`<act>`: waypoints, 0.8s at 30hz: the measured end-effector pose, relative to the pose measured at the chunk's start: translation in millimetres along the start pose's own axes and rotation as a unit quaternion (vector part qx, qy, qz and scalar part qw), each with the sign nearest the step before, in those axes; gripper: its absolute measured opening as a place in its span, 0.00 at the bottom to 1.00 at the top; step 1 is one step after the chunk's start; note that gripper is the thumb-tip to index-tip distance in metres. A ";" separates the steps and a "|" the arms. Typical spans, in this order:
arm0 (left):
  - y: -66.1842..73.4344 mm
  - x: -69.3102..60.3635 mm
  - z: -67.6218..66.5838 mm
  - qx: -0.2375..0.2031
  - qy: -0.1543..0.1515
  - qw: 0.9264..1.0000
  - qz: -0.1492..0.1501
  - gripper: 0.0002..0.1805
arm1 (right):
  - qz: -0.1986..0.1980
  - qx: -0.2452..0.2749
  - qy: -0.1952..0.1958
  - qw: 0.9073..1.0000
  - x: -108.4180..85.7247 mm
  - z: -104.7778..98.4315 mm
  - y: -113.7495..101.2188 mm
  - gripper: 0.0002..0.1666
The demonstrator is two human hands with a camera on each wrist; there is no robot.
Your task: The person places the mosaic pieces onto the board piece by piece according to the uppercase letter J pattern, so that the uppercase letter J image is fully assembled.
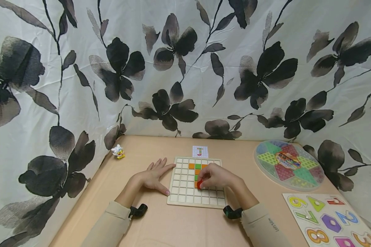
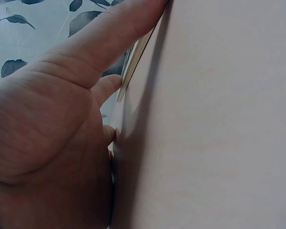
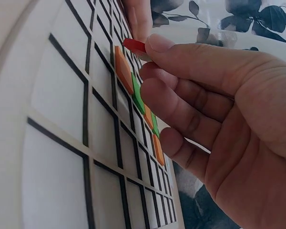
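A white grid board (image 1: 180, 185) with pale wooden edges lies on the table, holding several orange tiles (image 1: 191, 166) and green tiles (image 1: 198, 166). My right hand (image 1: 217, 175) is over the board's middle, pinching a small red piece (image 3: 135, 46) between thumb and fingertips. That piece is just beside the orange tile (image 3: 123, 69) at the lower end of the coloured column; whether it touches the board I cannot tell. My left hand (image 1: 154, 176) rests on the table with fingers spread, its thumb and index finger at the board's left edge. The right hand covers part of the grid.
Behind the board lies a small patterned card (image 1: 200, 151). A round colourful game box (image 1: 287, 164) stands at the right, with a number-and-shape puzzle sheet (image 1: 330, 219) nearer me. A small toy figure (image 1: 118, 151) is at the far left. Floral cloth (image 1: 216, 113) hangs behind the table.
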State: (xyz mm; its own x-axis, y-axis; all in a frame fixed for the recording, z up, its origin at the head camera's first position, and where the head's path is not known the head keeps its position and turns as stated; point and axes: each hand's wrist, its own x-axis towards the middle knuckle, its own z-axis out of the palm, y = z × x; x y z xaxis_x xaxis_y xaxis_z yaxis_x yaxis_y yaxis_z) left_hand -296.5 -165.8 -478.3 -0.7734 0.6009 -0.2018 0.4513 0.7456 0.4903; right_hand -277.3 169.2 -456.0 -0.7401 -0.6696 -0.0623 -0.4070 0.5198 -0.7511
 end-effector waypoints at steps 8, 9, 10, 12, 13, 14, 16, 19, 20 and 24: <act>0.6 -0.7 0.6 -0.002 0.001 1.000 -0.001 0.68 | -0.017 -0.027 -0.018 0.999 2.3 8.2 -0.1 0.06; 0.6 -0.7 0.7 -0.002 0.001 1.000 -0.001 0.68 | -0.019 -0.027 -0.020 0.999 2.5 8.9 0.1 0.06; 0.7 -0.8 0.8 -0.001 0.000 1.000 -0.001 0.67 | -0.021 -0.025 -0.023 0.999 2.6 9.5 0.2 0.06; 0.7 -0.9 1.0 0.000 0.000 1.000 -0.001 0.67 | -0.022 -0.025 -0.026 0.999 3.2 10.6 0.5 0.06; 0.5 -0.8 1.0 0.000 0.000 1.000 -0.001 0.67 | -0.021 -0.026 -0.028 0.999 3.3 10.9 0.4 0.06; 0.4 -0.7 1.0 0.000 0.001 1.000 0.000 0.67 | -0.019 -0.027 -0.029 0.999 3.4 11.2 0.1 0.06; 0.4 -0.5 0.8 0.001 0.002 1.000 0.001 0.68 | -0.016 -0.031 -0.032 0.999 3.6 11.7 -0.5 0.06; 0.6 -0.6 0.6 0.001 0.002 1.000 0.001 0.68 | -0.009 -0.037 -0.034 0.999 3.7 12.3 -1.8 0.06; 0.8 -0.7 0.6 0.001 0.002 1.000 0.000 0.68 | -0.008 -0.037 -0.035 0.999 3.8 12.6 -2.2 0.06; 1.5 -1.4 0.9 0.001 0.000 1.000 -0.001 0.67 | -0.002 -0.036 -0.037 0.999 3.5 13.3 -3.3 0.06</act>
State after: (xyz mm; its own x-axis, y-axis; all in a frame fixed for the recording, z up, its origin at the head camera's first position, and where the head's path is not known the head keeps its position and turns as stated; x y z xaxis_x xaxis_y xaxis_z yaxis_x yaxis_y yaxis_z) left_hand -294.4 -165.2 -478.0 -0.7744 0.5991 -0.2034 0.4502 0.7477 0.4881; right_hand -271.5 158.1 -462.5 -0.6981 -0.7076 -0.1089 -0.4502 0.5521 -0.7018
